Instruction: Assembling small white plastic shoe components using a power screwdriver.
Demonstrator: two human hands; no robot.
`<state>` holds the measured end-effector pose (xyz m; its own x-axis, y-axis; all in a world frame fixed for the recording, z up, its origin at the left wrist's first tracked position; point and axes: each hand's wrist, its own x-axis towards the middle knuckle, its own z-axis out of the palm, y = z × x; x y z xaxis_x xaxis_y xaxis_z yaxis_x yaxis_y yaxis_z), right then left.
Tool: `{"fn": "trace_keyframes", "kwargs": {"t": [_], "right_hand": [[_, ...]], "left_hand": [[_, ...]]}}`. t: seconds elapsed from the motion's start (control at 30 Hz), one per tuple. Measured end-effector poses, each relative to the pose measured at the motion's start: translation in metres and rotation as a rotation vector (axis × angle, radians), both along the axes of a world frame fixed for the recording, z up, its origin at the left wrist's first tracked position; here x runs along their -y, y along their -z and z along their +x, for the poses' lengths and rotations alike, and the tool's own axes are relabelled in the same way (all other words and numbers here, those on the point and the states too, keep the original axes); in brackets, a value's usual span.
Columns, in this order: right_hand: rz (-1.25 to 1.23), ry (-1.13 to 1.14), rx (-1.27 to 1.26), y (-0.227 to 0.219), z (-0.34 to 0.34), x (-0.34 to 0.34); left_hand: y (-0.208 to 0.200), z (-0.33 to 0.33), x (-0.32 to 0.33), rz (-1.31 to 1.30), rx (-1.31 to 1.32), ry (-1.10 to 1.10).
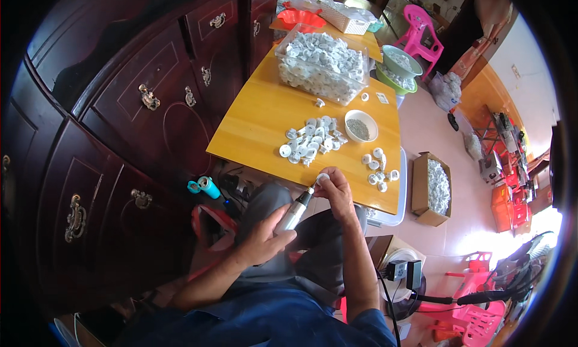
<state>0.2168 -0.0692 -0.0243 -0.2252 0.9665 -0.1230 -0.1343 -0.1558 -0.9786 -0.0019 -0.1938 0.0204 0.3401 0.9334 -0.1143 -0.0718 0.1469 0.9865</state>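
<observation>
My left hand [269, 235] is wrapped round the silver and black body of an electric screwdriver [294, 215], its tip pointing up and away from me. At that tip, my right hand [337, 195] pinches a small white round plastic part [323, 178] just off the table's near edge. Whether a screw sits between tip and part is too small to tell. Beyond my hands, a loose pile of similar white parts [310, 141] lies on the yellow wooden table [247, 127]. To its right stands a white bowl [368, 119] of small grey metal pieces, with several white parts [379, 166] nearer me.
A transparent bin [355, 91] heaped with white parts stands at the table's far side. On the floor to the right is a cardboard box [424, 193] of white parts. Dark wooden drawers [141, 94] line the left. Stacked basins [402, 64] stand behind the table's right corner.
</observation>
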Motion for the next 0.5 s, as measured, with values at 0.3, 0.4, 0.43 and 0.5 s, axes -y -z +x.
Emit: {"fn": "trace_keyframes", "kwargs": {"t": [0.3,0.4,0.43,0.5], "right_hand": [[0.033,0.082,0.017,0.0041,-0.005,0.0037],[0.049,0.091,0.027,0.0021,-0.0063,0.0074],[0.054,0.103,0.038,0.0017,-0.0062,0.008],[0.072,0.086,0.014,0.0055,-0.004,0.0076]], "left_hand": [[-0.0002,-0.0003,0.0009,0.003,-0.022,-0.003],[-0.0007,0.0,0.0002,0.003,-0.036,-0.003],[-0.0007,0.0,-0.0001,0.009,-0.046,-0.002],[0.0019,-0.0011,-0.0007,0.003,-0.067,0.005]]}}
